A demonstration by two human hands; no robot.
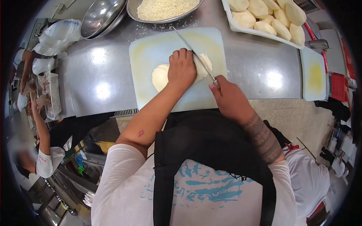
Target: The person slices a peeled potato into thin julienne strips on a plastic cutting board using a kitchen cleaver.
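A peeled, pale root vegetable (160, 76) lies on the white cutting board (145, 49), its right end cut into thin slices (206, 62). My left hand (182, 69) presses down on it from above with curled fingers and hides its middle. My right hand (230, 98) is closed around the handle of a kitchen knife (200, 60). The blade runs up and left along the right side of my left hand, over the sliced part. Its tip points toward the far edge of the board.
A metal bowl of finely diced pale pieces (166, 9) stands behind the board, with crumbs around it. Further left are stacked steel bowls (102, 17). At back right stands a white tray (264, 34) of peeled roots, beside another cutting board (315, 75). Co-workers (49, 160) stand on both sides.
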